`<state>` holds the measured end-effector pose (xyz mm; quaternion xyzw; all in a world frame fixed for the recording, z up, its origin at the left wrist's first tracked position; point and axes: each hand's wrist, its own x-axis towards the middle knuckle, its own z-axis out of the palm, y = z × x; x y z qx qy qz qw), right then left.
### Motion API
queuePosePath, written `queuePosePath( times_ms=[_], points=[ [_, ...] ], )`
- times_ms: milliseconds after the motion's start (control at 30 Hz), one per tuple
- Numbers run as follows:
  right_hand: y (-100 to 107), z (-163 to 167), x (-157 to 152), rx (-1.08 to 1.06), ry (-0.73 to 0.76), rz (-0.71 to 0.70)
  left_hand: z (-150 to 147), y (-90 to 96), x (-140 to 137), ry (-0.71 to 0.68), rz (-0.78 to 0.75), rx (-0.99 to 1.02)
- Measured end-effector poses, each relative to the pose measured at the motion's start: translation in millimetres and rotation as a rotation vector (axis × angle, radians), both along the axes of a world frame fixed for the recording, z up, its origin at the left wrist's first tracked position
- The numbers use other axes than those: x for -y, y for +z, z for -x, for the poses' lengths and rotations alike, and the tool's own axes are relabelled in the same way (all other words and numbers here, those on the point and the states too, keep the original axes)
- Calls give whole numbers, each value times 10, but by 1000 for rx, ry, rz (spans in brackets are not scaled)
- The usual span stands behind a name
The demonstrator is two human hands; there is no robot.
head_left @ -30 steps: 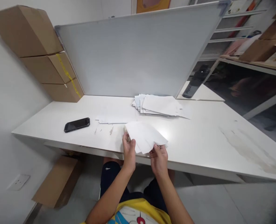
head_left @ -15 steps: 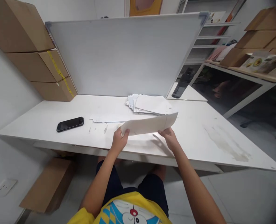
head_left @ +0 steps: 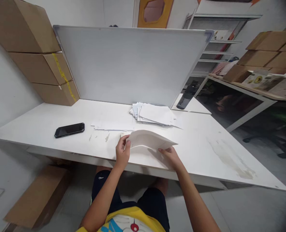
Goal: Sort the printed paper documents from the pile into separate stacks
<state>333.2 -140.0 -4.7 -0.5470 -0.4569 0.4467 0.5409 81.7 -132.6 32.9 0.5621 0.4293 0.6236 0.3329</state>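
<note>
A sheet of white paper [head_left: 149, 139] is held above the desk, bowed upward along its middle. My left hand [head_left: 123, 150] pinches its left end between thumb and fingers. At the lower right edge, my right hand [head_left: 169, 154] grips the same sheet, thumb on the near side. A small pale item by the left fingers is too unclear to name. Beyond the sheet lies a loose pile of papers [head_left: 156, 114]. Several flat white strips or sheets [head_left: 111, 126] rest to the left of it.
A black phone [head_left: 69, 130] lies on the white desk [head_left: 201, 145] at the left. A whiteboard [head_left: 133, 64] stands along the back edge, with stacked cardboard boxes [head_left: 53, 71] at its left. A dark bottle [head_left: 186, 96] stands behind at the right. Grey smears mark the desk's right side.
The sheet has gone from nearly flat and tilted to bowed, and its right end has dropped. Both hands sit slightly lower in view, still holding it. The camera view has shifted a little.
</note>
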Motion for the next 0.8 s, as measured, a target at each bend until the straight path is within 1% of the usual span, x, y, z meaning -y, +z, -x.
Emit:
queuePosePath(
  times_ms=[67, 167, 300, 400, 533, 600, 667, 733, 800],
  points=[
    [6, -12, 25, -13, -19, -65, -24, -16, 7, -8, -36, 9],
    [18, -12, 49, -20, -17, -122, -61, -85, 9, -33, -57, 25],
    [31, 21, 91, -26, -58, -188, -132, -178, 31, 18, -76, 109],
    [22, 74, 158, 24, -69, -157, -182, -168, 103, 44, -80, 133],
    [41, 177, 306, 68, -131, -89, -152, -119, 313, 76, -57, 111],
    [90, 219, 370, 113, -66, -54, -69, -137, 416, 123, -9, 130],
    [146, 240, 395, 198, 65, 0, 55, -195, 481, 161, 86, 123],
    [175, 241, 375, 300, 197, 99, 205, -281, 510, 143, 210, 71],
    [166, 226, 329, 360, 282, 220, 353, -369, 522, 88, 290, -8]
  ],
)
